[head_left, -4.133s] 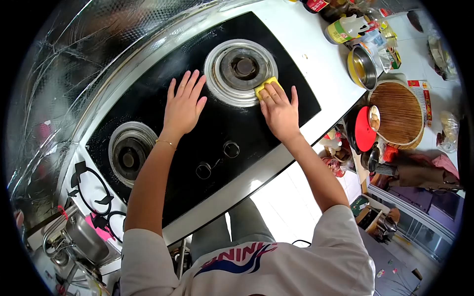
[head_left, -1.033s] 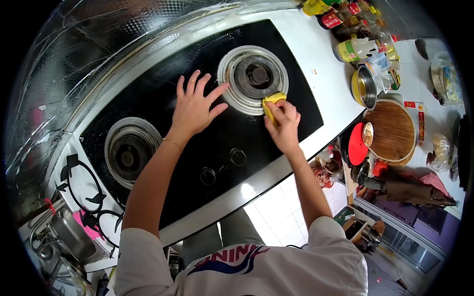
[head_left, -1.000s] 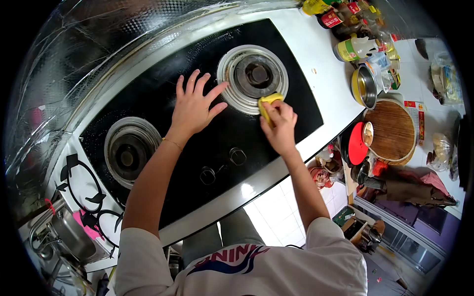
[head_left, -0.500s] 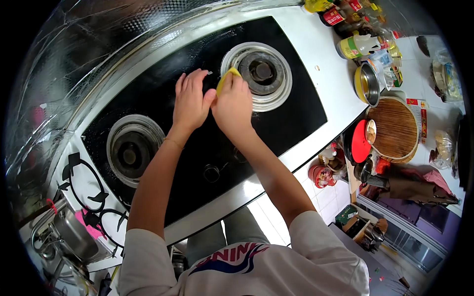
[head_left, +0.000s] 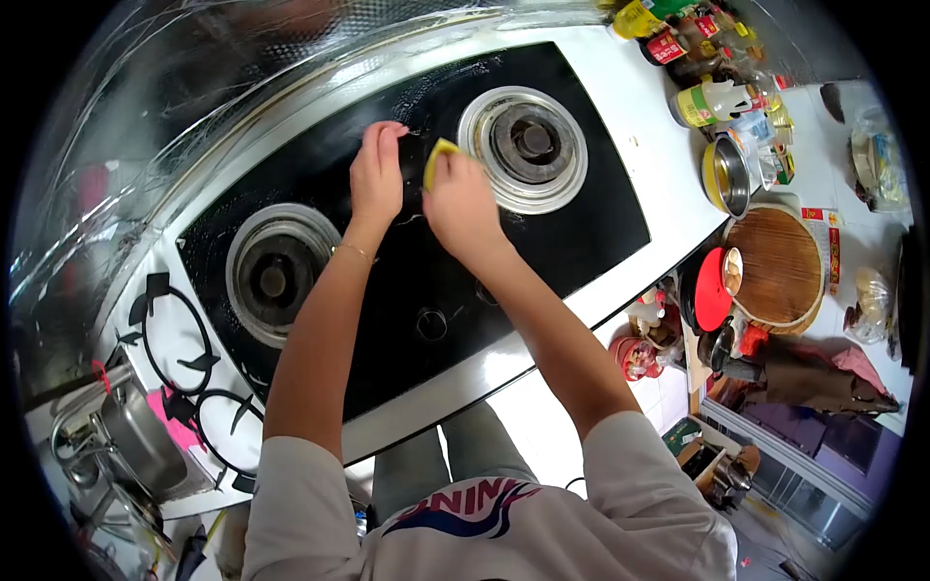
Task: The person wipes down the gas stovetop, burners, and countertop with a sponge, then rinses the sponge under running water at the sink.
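Note:
My right hand (head_left: pixel 460 198) is closed on a yellow cloth or sponge (head_left: pixel 439 160), just left of the right burner (head_left: pixel 523 149) on the black glass hob (head_left: pixel 407 261). To its left, my left hand (head_left: pixel 376 174) is above the hob between the two burners, its fingers pressed together; what it holds, if anything, cannot be made out. The left burner (head_left: pixel 275 276) lies beside my left forearm. Wet streaks and small white flecks show on the glass near both hands.
Two black pan supports (head_left: pixel 177 339) rest on the white counter at the left, near a steel sink (head_left: pixel 145 436). Bottles (head_left: pixel 712 102), a metal bowl (head_left: pixel 727 176) and a round wooden board (head_left: pixel 775 263) stand at the right. Crinkled foil (head_left: pixel 208 92) lines the wall behind.
My left hand has turned edge-on and its fingers have come together. My right hand, still gripping the yellow piece, sits slightly farther from the right burner. The view has shifted slightly.

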A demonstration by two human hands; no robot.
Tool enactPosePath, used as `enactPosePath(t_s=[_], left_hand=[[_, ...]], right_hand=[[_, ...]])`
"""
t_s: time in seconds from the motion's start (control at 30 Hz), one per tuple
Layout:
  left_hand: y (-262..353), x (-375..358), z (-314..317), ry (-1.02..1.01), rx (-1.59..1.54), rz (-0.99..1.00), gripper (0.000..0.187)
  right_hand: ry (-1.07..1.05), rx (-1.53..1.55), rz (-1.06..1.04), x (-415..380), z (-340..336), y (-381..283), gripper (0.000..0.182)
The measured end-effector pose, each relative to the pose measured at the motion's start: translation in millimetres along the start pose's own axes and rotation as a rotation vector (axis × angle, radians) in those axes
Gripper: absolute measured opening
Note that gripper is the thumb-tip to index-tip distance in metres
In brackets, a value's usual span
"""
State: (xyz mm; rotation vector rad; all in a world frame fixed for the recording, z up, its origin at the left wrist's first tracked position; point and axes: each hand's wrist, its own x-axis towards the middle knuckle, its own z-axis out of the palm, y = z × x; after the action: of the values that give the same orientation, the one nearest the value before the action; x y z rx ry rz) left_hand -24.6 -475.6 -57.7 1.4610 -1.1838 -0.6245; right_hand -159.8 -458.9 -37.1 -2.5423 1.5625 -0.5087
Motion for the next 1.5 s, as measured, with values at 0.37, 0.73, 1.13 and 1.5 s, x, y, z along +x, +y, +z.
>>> enactPosePath(t_s=[0.37,0.73,1.13,1.5], left_hand=[[27.2,21.5,-102.6,-0.271,0.472,0.170,0.024],[3.1,-11.8,-246.5,-0.188,0.728,-0.047,0.026],[-23.3,-1.5,-291.6,-0.547,0.896,-0.043,0.032],[-10.6,-0.9,-297.5,-0.686,0.931,0.001,0.039]], right_hand=[[-0.244,0.373,-0.299,-43.4,-21.2,-30.0,0.053],[-0.217,0.140,-0.198,-25.6,13.3,-91.4,0.059],[-0.219,0.166,-0.366,65.2,47.4,-129.4,0.052],[-0.458,0.140,-0.280,65.9,22.8,-124.6,0.049]])
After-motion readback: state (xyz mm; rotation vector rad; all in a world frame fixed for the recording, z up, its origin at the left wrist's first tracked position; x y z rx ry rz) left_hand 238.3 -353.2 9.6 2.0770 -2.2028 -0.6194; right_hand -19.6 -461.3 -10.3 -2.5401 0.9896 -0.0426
